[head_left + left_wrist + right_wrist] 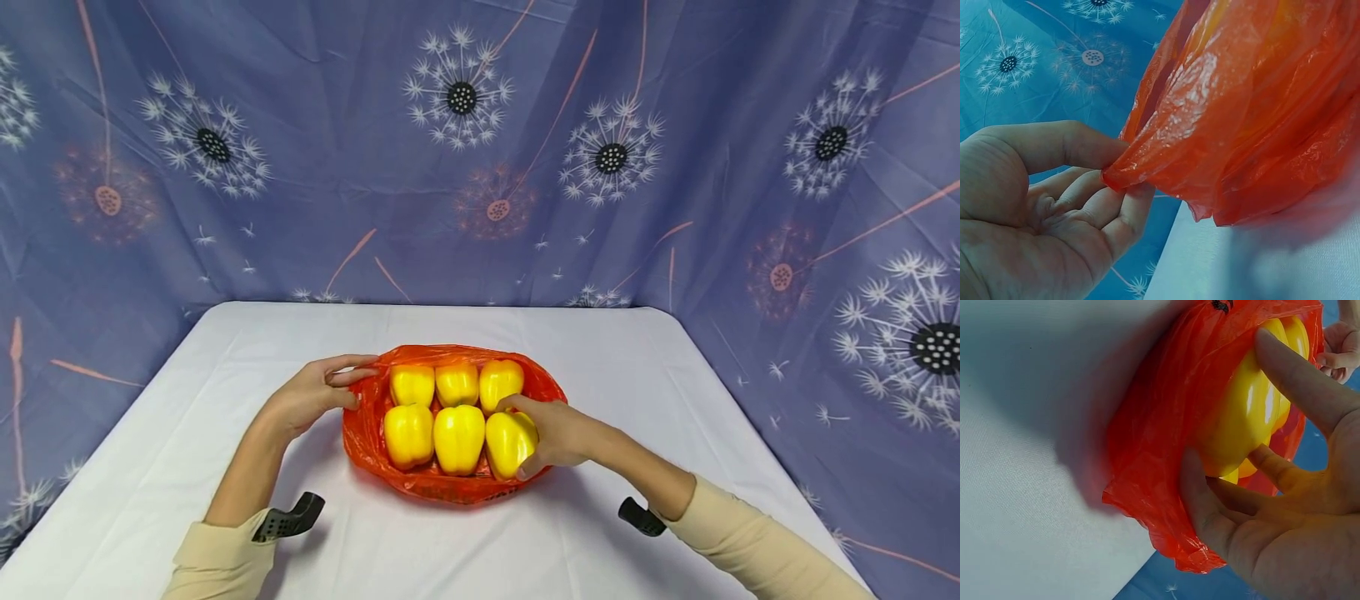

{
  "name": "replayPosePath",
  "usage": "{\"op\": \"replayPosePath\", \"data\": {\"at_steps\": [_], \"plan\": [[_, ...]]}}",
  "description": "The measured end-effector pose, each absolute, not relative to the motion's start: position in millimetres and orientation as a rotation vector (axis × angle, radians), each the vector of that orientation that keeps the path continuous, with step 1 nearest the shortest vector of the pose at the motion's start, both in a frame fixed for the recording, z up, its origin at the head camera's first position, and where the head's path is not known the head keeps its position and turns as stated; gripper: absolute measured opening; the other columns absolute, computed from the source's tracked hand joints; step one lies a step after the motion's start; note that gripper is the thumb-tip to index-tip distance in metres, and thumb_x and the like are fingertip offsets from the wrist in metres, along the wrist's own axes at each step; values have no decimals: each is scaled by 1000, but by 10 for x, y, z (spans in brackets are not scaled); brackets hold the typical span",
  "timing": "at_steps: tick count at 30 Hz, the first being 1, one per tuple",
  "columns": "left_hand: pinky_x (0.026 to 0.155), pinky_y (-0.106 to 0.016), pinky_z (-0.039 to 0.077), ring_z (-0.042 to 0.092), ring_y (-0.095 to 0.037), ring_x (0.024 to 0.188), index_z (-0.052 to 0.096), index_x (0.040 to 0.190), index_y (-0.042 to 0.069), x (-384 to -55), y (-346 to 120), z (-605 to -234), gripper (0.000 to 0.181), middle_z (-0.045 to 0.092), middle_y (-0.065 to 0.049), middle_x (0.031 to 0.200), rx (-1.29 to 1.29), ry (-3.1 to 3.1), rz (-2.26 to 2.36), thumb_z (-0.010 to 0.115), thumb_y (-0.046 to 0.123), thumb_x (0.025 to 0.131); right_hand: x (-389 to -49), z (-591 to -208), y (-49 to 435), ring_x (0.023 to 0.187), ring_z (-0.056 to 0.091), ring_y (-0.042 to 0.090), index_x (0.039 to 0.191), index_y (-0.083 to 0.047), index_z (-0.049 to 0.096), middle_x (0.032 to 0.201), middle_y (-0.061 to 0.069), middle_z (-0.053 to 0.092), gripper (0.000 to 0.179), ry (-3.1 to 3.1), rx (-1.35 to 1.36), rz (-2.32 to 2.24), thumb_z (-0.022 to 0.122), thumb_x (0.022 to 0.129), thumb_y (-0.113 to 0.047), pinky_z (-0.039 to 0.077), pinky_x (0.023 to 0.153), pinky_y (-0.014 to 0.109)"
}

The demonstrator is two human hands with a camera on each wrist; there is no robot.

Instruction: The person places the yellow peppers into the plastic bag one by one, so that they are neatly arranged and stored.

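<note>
A red plastic bag lies spread on the table with its mouth facing up. Several yellow bell peppers sit in it in two rows of three. At the bag's left end my left hand pinches its rim; the left wrist view shows the red film between thumb and fingers. My right hand grips the front-right bell pepper, thumb on its near side and fingers round its far side. In the right wrist view that yellow pepper is still within the bag, its lower part behind red film.
A white cloth covers the table under the bag. Blue curtains with dandelion prints hang behind and at both sides. Black wrist devices show near both sleeves.
</note>
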State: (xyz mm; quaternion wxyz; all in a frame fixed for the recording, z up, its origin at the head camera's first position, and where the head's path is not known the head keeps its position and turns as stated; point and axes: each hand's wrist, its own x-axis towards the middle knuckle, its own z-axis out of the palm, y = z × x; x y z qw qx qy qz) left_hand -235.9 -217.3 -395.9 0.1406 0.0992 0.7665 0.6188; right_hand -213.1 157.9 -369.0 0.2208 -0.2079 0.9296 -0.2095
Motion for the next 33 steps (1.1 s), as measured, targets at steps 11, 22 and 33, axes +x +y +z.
{"op": "replayPosePath", "data": {"at_steps": [11, 22, 33], "plan": [[79, -27, 54, 56, -27, 133, 47, 148, -2, -2394, -2177, -3850, 70, 54, -28, 145, 310, 2215, 1724, 61, -7, 80, -2165, -3646, 1602, 124, 56, 30, 145, -24, 46, 132, 5, 62, 84, 2559, -606, -549, 90, 74, -27, 46, 105, 54], [89, -33, 58, 67, -25, 119, 45, 150, -3, -2437, -2295, -3575, 63, 58, -30, 139, 354, 2261, 1603, 65, 3, 91, -2360, -3447, 1686, 120, 61, 35, 150, -21, 44, 138, 14, 61, 76, 2724, -578, -549, 81, 85, -33, 52, 97, 53], [91, -41, 58, 72, -29, 106, 51, 146, 0, -2459, -2393, -3346, 54, 66, -26, 130, 255, 2483, 1465, 65, 21, 98, -2580, -3430, 1946, 83, 63, 24, 141, -14, 53, 114, 19, 68, 59, 2975, -486, -687, 75, 89, -29, 56, 65, 33]]}}
